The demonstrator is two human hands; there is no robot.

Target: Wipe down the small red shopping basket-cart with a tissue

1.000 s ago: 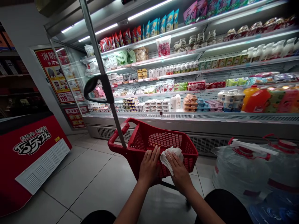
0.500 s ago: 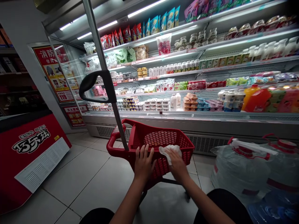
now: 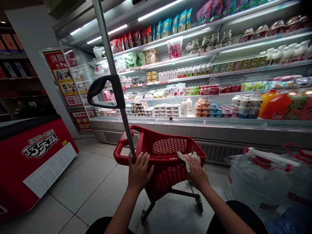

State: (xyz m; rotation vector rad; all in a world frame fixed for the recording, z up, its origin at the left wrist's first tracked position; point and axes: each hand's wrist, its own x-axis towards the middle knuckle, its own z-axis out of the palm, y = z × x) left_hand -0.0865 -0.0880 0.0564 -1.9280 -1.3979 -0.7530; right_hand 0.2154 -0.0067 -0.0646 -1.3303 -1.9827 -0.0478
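Note:
A small red plastic shopping cart (image 3: 168,172) with a basket of pierced mesh stands in front of me. My left hand (image 3: 138,170) is closed over its near rim beside the metal pole (image 3: 128,130), fingers over the top edge and thumb on the near side. My right hand (image 3: 197,170) holds a white tissue or thin cloth (image 3: 185,157) against the same rim, close to the right corner. Part of the tissue sticks out left of the fingers. A black looped handle (image 3: 119,92) sits on the pole above the cart.
Behind the cart runs a refrigerated display (image 3: 170,122) stocked with bottles, cups and bags. A red chest freezer (image 3: 48,169) stands on the left. Large water jugs (image 3: 258,182) are on the floor to the right. My knees show at the bottom.
My right hand and the tissue have moved right along the rim toward the corner. My left hand has shifted left, nearer the pole, its fingers closer together. The view has shifted slightly.

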